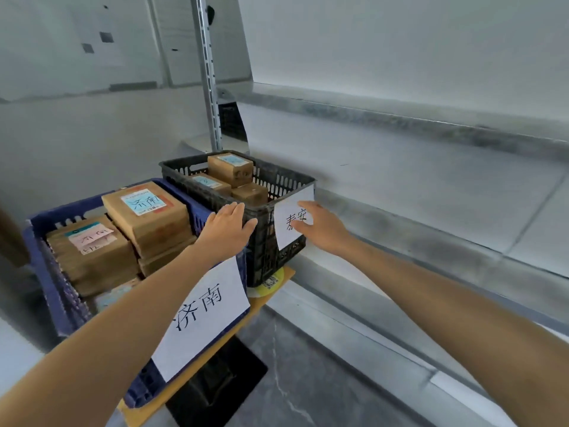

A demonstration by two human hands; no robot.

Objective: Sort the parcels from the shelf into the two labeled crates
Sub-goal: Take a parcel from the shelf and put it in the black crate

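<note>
A black crate with a white paper label holds three brown parcels. Left of it, a blue crate with its own white label holds several brown parcels with blue stickers. My left hand rests with straight fingers on the near rim of the black crate, at the corner next to the blue crate. My right hand touches the black crate's paper label on its right side, fingers extended. Neither hand holds a parcel.
Both crates stand on a yellow-brown board over a dark base. A grey metal shelf runs along the right, with an upper shelf edge and a slotted upright post. The floor below is dark and marbled.
</note>
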